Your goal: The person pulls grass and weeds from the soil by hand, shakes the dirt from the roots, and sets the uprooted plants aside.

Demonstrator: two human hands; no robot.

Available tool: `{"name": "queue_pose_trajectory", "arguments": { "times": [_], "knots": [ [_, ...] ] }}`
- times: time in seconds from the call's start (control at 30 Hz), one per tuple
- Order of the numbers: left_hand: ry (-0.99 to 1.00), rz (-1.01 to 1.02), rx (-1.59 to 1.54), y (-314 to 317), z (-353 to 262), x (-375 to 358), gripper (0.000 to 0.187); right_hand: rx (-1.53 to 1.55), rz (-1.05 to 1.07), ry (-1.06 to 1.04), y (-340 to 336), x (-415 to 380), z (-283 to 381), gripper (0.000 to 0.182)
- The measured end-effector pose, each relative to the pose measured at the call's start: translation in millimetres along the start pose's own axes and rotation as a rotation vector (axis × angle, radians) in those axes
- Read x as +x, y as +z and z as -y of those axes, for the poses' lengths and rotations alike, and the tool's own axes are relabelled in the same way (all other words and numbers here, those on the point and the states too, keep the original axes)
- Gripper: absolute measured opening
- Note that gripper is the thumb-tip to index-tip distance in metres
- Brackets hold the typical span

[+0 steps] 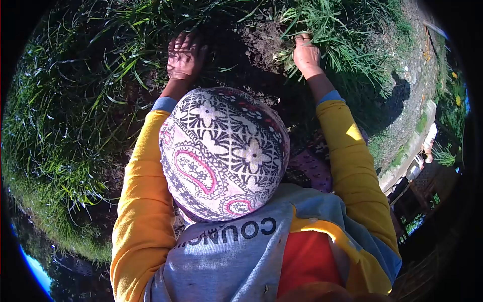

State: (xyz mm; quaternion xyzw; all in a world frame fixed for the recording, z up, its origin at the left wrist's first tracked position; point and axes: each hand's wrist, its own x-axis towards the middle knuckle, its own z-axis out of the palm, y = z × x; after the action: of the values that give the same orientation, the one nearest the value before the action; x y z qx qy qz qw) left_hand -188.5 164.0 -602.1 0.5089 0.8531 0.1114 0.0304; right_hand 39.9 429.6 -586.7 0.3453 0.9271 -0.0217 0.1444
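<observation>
My right hand (306, 53) is closed around the base of a clump of long green grass (334, 38), with pale stems showing beside the fingers. Dark, crumbly soil (264, 45) lies just left of that clump. On the other side, my left hand (187, 58) rests back up on shaded ground at the edge of the standing grass (100, 65), its fingers stretched out and slightly apart. Leaf shadows fall across it, and nothing shows in its grip. Both arms reach forward in yellow sleeves with blue cuffs.
A head in a patterned scarf (226, 151) and a grey shirt back (226, 251) fill the middle, hiding ground below. At right run a gravelly path (410, 90) and a pale kerb (417, 136). Beyond it, another person (429, 143) is partly visible.
</observation>
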Motion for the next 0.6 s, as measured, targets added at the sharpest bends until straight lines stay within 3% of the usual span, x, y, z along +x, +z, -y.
{"name": "queue_pose_trajectory", "arguments": {
  "times": [0.07, 0.1, 0.13, 0.2, 0.27, 0.33, 0.43, 0.6],
  "knots": [
    [-0.002, -0.006, -0.010, 1.1, -0.1, -0.7, 0.038, 0.026, -0.209, -0.052, 13.3, 14.6, -26.1, 0.026],
    [-0.002, -0.011, -0.013, 0.5, 0.1, -0.9, 0.038, -0.086, -0.110, 0.010, 2.2, 16.1, -25.9, 0.027],
    [-0.003, -0.009, -0.016, 1.0, 0.5, -1.7, 0.037, 0.039, -0.250, 0.095, 15.1, 25.8, -35.3, 0.026],
    [-0.003, -0.011, -0.023, 1.9, 1.0, -1.1, 0.037, -0.159, -0.049, 0.064, 15.4, 28.8, -54.6, 0.025],
    [-0.005, -0.010, -0.011, 1.1, 0.8, -0.9, 0.037, -0.206, -0.141, 0.132, 16.5, 21.5, -57.8, 0.026],
    [-0.005, 0.005, -0.020, 0.6, 0.7, -1.4, 0.038, -0.167, 0.090, 0.247, 7.2, 32.6, -53.7, 0.027],
    [-0.007, 0.012, -0.011, -0.8, -0.1, -0.9, 0.038, -0.166, 0.147, 0.266, -10.7, 40.6, -43.6, 0.028],
    [0.002, -0.017, -0.038, 0.2, 1.4, -1.0, 0.039, -0.169, 0.292, 0.227, 22.8, 61.3, -70.0, 0.032]
  ]
}}
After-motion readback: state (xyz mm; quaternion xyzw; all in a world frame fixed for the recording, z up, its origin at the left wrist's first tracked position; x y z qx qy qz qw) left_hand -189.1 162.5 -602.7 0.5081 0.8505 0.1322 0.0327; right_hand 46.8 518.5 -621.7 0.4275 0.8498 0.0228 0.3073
